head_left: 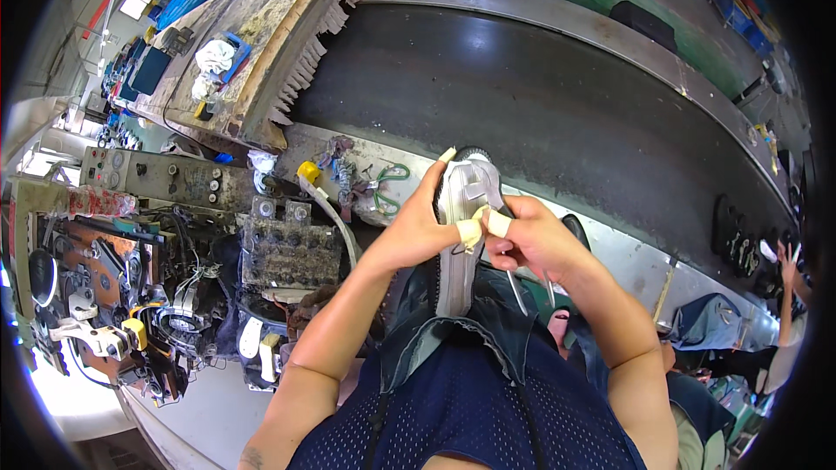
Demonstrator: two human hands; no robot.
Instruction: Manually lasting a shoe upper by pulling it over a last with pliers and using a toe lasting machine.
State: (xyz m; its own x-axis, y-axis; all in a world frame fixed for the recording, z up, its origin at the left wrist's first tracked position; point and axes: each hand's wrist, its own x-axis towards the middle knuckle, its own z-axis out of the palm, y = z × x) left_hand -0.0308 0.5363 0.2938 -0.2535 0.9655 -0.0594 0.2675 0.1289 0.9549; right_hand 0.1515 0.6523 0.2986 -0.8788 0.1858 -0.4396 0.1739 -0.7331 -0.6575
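A grey-beige shoe (pixel 459 200) with a dark sole edge is held upright in front of my body. My left hand (pixel 418 224) wraps its side, with pale yellow tape on the thumb and a fingertip. At the shoe's upper, my right hand (pixel 533 239) brings its taped thumb and fingers together against my left thumb. From beneath the right hand stick out two slim metal prongs (pixel 519 292), seemingly of a tool in the palm. Its other end is hidden, as is anything tiny between the fingertips.
A dark conveyor belt (pixel 522 78) runs across ahead, with a metal edge on my side. Green-handled scissors (pixel 389 190) and rags lie on that edge. Worn machinery (pixel 292 248) stands at left, a rough wooden table (pixel 252 26) far left. Black shoe parts (pixel 736 239) and another person's hand (pixel 788 265) are at right.
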